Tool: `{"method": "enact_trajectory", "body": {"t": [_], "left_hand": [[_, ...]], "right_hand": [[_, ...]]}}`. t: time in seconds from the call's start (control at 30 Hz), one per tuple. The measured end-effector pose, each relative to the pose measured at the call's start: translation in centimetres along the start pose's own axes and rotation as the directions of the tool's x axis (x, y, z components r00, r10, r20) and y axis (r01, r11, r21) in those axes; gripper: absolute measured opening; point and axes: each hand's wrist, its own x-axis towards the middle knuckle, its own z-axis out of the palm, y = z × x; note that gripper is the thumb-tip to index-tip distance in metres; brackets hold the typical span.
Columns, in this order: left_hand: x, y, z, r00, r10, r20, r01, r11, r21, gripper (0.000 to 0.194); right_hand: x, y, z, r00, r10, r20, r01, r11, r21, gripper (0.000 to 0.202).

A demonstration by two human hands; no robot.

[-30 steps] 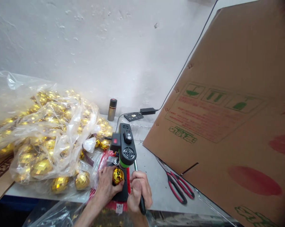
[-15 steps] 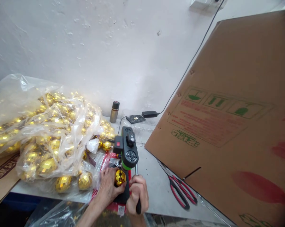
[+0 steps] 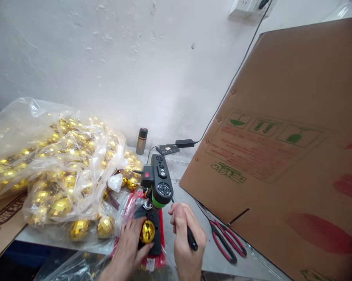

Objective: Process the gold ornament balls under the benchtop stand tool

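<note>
A small black and green bench drill press (image 3: 161, 183) stands in the middle of the table on a dark base. My left hand (image 3: 131, 242) curls round a shiny gold faceted ball (image 3: 147, 232), fingers on its left and thumb below it, at the base under the drill head. Wrapped round the press's lever is my right hand (image 3: 187, 238); the black handle (image 3: 192, 239) pokes out below the fist. The drill bit is hidden from this angle. Left of my left hand, gold balls lie in and beside a clear plastic bag (image 3: 85, 171).
A large cardboard box (image 3: 275, 156) leans along the right side. Red-and-black handled scissors (image 3: 227, 240) lie before it. By the wall are a small bottle (image 3: 142, 141), a phone (image 3: 167, 149) and a black power adapter (image 3: 184, 143) with its cable.
My right hand has swung the lever to the right, away from the base. My left hand and the ball have shifted slightly down.
</note>
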Motion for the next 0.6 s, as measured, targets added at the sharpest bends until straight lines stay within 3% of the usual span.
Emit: {"method": "enact_trajectory", "body": {"t": [0.07,0.13,0.23,0.3,0.43,0.5,0.6], "left_hand": [[-1.5,-1.3,-0.7,0.996,0.093,-0.001,-0.093,0.995,0.036,0.08],[-1.2,-2.1,-2.1,0.993,0.116,-0.021,-0.114,0.991,0.074,0.079],[3.5,-1.9,-4.5,0.997,-0.019,-0.07,0.029,0.989,0.147,0.042],[8.3,-1.4,-5.6,0.979,-0.188,-0.077,0.2,0.96,0.194,0.04],[15.9,-1.2,-5.6,0.955,-0.288,-0.068,0.296,0.939,0.175,0.038],[17.4,-1.5,-5.1,0.94,-0.338,-0.05,0.342,0.928,0.152,0.033],[17.7,-1.7,-4.9,0.914,-0.406,-0.015,0.406,0.91,0.087,0.032]], "right_hand": [[-0.4,0.5,0.1,1.0,-0.027,0.007,0.027,1.0,0.016,0.033],[-1.3,1.3,0.2,0.999,-0.046,0.013,0.046,0.999,0.024,0.032],[-2.6,2.3,0.3,0.999,-0.049,0.005,0.049,0.999,0.018,0.031],[-3.0,2.6,0.3,0.999,-0.049,0.0,0.049,0.999,0.017,0.032],[-3.1,2.6,0.2,0.998,-0.057,0.017,0.057,0.998,0.008,0.031],[-3.1,2.6,0.1,0.998,-0.059,0.026,0.059,0.998,-0.004,0.029],[-3.2,2.6,0.1,0.997,-0.067,0.032,0.067,0.998,-0.011,0.029]]}}
